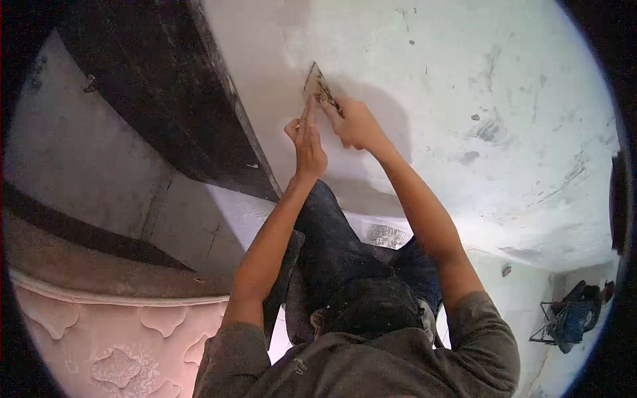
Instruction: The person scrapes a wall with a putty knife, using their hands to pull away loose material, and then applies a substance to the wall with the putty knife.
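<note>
My right hand [358,126] is closed around the handle of a putty knife [316,81], whose blade lies against the pale wall [424,73]. Just left of it, my left hand [309,146] has its fingers stretched up, with the fingertips touching the lower part of the blade. The thumb side of the left hand is partly curled. Grey smudges and small dark marks dot the wall to the right of the knife.
A dark door or panel [166,86] stands close on the left, its edge near my left hand. A pink patterned mattress [119,345] is at the lower left. Dark items on a rack [570,315] are at the far right.
</note>
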`<state>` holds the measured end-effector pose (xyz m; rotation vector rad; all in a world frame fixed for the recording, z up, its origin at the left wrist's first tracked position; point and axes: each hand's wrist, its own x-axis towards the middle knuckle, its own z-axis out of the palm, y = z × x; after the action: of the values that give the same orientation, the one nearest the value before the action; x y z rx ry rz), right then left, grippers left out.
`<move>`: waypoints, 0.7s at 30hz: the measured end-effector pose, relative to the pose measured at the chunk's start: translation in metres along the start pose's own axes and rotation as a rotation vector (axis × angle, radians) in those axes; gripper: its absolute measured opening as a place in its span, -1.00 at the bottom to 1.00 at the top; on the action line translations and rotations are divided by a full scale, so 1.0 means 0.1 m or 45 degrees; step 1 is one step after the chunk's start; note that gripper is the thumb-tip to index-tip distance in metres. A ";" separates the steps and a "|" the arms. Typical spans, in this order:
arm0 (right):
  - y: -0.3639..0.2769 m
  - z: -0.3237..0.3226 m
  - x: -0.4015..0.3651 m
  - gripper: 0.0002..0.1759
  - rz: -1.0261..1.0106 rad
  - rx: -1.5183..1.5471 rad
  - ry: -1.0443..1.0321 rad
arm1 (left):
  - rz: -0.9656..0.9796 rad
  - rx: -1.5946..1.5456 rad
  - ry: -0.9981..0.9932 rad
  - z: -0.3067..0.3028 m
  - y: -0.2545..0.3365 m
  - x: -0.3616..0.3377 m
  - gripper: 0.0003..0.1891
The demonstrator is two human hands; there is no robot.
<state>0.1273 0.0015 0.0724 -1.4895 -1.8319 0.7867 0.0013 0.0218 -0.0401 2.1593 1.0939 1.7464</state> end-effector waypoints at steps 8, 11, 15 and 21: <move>0.11 0.27 0.01 -0.47 -0.086 0.072 0.236 | 0.039 0.051 -0.089 -0.06 0.01 0.03 -0.39; 0.15 0.39 0.07 -0.48 -0.179 0.090 0.334 | 0.030 0.001 -0.035 -0.04 0.02 0.07 -0.43; 0.36 0.43 0.11 -0.52 -0.453 -0.149 0.478 | 0.031 0.090 -0.104 -0.05 0.08 0.03 -0.41; 0.42 0.56 0.31 -0.57 -0.656 -0.267 0.667 | -0.003 0.002 -0.006 -0.03 0.04 0.08 -0.41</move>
<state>0.1036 0.0366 0.0086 -1.1161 -1.7910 -0.0461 0.0007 0.0229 -0.0311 2.1611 1.0969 1.7389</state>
